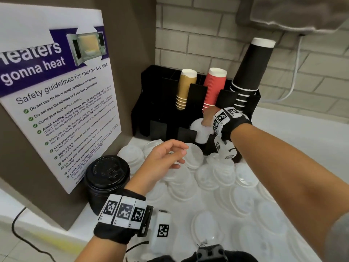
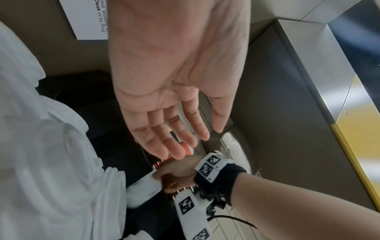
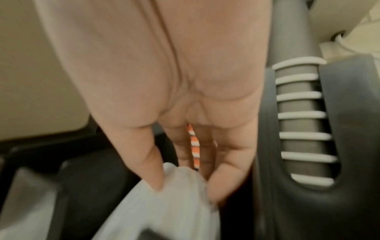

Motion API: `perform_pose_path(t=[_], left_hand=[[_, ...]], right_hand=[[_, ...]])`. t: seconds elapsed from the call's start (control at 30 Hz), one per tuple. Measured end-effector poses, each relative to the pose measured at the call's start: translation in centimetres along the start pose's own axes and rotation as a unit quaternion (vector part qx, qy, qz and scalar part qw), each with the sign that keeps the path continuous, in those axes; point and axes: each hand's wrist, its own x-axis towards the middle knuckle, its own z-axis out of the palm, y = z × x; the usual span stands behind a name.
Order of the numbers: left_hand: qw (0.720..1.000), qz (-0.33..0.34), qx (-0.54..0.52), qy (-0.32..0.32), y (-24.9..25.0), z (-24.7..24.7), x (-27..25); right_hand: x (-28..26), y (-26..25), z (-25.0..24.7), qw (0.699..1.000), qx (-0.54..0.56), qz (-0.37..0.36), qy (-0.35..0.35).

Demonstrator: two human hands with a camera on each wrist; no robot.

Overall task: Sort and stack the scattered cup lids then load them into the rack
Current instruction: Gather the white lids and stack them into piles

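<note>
Several white cup lids (image 1: pixel 209 178) lie scattered on the counter in front of the black rack (image 1: pixel 151 103). My right hand (image 1: pixel 207 120) pinches the top edge of a stack of white lids (image 1: pixel 200 133) standing in a front slot of the rack; in the right wrist view thumb and fingers grip the white lids (image 3: pixel 164 211). My left hand (image 1: pixel 170 156) hovers over the loose lids with relaxed fingers and holds nothing; the left wrist view shows its palm open (image 2: pixel 174 121).
A stack of black lids (image 1: pixel 106 178) stands at the left by the microwave poster (image 1: pixel 56 91). The rack's back slots hold gold cups (image 1: pixel 185 87), red cups (image 1: pixel 214 87) and black cups (image 1: pixel 251 69). A tiled wall runs behind.
</note>
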Motion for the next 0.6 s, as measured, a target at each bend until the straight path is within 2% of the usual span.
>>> perform_pose_path(t=[0.03, 0.07, 0.13, 0.2, 0.23, 0.3, 0.33, 0.37, 0.4, 0.5, 0.6], left_hand=[[1.000, -0.002, 0.000, 0.008, -0.1, 0.0, 0.0], [1.000, -0.004, 0.002, 0.016, -0.2, 0.0, 0.0], [0.999, -0.008, 0.002, 0.033, -0.2, 0.4, 0.0], [0.999, -0.008, -0.003, 0.050, -0.3, 0.7, 0.2], [0.999, -0.003, -0.012, 0.052, -0.2, 0.9, 0.2], [0.998, 0.021, -0.048, 0.042, 0.0, 1.5, 0.4], [0.997, 0.044, -0.061, 0.031, 0.0, 1.8, 0.5], [0.995, 0.070, -0.064, 0.020, 0.0, 2.1, 0.6], [0.993, 0.094, -0.063, 0.011, 0.0, 2.3, 0.5], [0.990, 0.116, -0.074, -0.007, 0.1, 2.8, 0.0], [0.993, 0.111, -0.048, -0.014, -0.2, 2.9, -0.7]], right_hand=[[-0.4, -0.1, -1.0, 1.000, -0.006, 0.024, -0.004], [-0.9, 0.2, -1.8, 0.999, 0.006, 0.032, 0.023], [-2.5, 1.6, -3.6, 0.990, 0.124, 0.051, 0.053], [-5.3, 3.0, -4.5, 0.960, 0.266, 0.038, 0.084], [-7.1, 3.2, -4.4, 0.925, 0.368, 0.028, 0.087], [-10.5, 2.3, -3.3, 0.814, 0.581, 0.005, 0.027], [-11.9, 1.5, -2.4, 0.760, 0.650, -0.015, -0.011], [-13.1, 0.8, -1.5, 0.719, 0.692, -0.036, -0.042], [-14.0, 0.3, -0.5, 0.697, 0.712, -0.055, -0.067], [-16.1, -0.6, 1.6, 0.670, 0.732, -0.081, -0.096], [-17.4, -0.4, 2.2, 0.668, 0.733, -0.091, -0.087]])
